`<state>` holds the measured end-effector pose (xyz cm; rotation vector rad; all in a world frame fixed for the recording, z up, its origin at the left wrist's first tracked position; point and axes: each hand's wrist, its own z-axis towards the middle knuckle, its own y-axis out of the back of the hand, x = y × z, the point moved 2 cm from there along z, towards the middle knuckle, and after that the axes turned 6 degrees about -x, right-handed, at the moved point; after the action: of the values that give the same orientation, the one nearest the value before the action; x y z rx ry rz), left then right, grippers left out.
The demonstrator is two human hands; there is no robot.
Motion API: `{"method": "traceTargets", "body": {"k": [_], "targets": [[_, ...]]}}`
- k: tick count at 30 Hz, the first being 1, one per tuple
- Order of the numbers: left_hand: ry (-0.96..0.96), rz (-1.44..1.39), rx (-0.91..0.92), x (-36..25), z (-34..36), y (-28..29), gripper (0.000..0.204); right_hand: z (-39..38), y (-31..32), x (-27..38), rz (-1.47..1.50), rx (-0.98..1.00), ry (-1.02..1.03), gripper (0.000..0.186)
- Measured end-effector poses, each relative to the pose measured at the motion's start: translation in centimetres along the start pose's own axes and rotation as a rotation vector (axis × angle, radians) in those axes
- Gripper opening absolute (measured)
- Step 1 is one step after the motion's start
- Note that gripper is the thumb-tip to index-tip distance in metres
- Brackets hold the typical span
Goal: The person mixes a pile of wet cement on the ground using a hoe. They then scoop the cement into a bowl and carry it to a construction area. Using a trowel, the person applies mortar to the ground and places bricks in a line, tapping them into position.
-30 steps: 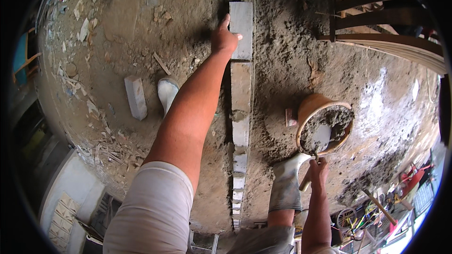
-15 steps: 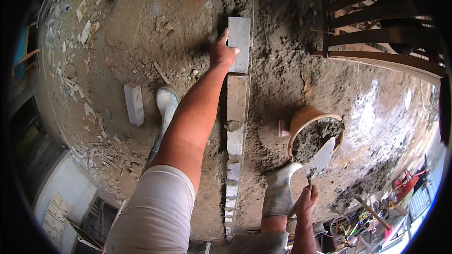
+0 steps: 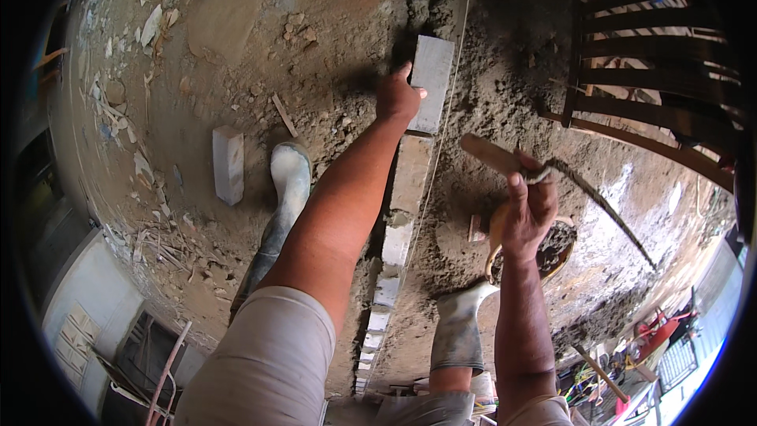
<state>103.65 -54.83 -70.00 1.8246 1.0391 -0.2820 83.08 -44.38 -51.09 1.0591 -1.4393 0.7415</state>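
My left hand [image 3: 398,101] grips the left edge of a grey brick [image 3: 433,83], its thumb on the top face and its fingers at the side. That brick lies at the far end of a narrow row of bricks [image 3: 412,173] running back toward me. Raised to the right of the row, my right hand [image 3: 530,217] is closed around a trowel [image 3: 490,153]. The trowel's wooden handle points toward the brick, and its blade shows edge-on, slanting down to the right. Below that hand stands a round bucket [image 3: 495,238] holding wet mortar [image 3: 557,248], partly hidden by my forearm.
A taut string [image 3: 467,0] runs along the row's right side. One loose brick [image 3: 229,166] lies on the soil at left, near my left boot [image 3: 289,173]. My right boot [image 3: 459,331] is beside the bucket. A slatted wooden frame [image 3: 646,110] stands at far right.
My right hand has lifted the trowel up and forward from the bucket, turning its blade edge-on. My left hand stays on the brick. The whole view has shifted and tilted slightly.
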Motion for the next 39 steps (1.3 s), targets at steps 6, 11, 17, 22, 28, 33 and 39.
{"method": "traceTargets", "body": {"k": [6, 11, 17, 22, 28, 33, 39], "targets": [[0.105, -0.028, 0.04, -0.7, -0.3, 0.3, 0.057, 7.8, -8.1, -2.0, -0.286, 0.042, 0.168, 0.025], [0.13, -0.068, 0.065, -1.1, -0.4, 0.5, 0.049, 9.6, -12.5, -4.9, -0.295, 0.032, 0.235, 0.018], [0.108, -0.074, 0.055, -0.4, -0.2, 0.8, 0.045, 10.3, -14.2, -5.8, -0.448, 0.041, 0.236, 0.021], [0.104, -0.069, 0.065, -0.3, 0.0, 0.7, 0.044, 9.9, -14.1, -6.8, -0.642, 0.04, 0.291, 0.018], [0.118, -0.053, 0.041, -0.2, 0.2, 0.1, 0.044, 9.8, -13.5, -7.5, -0.528, 0.041, 0.297, 0.019], [0.076, -0.051, 0.037, 0.7, 0.9, -0.5, 0.043, 10.2, -13.5, -7.0, -0.431, 0.06, 0.237, 0.019], [0.038, 0.004, 0.048, 0.8, 1.4, -0.4, 0.045, 10.2, -14.4, -7.0, -0.474, 0.076, 0.227, 0.015]]}}
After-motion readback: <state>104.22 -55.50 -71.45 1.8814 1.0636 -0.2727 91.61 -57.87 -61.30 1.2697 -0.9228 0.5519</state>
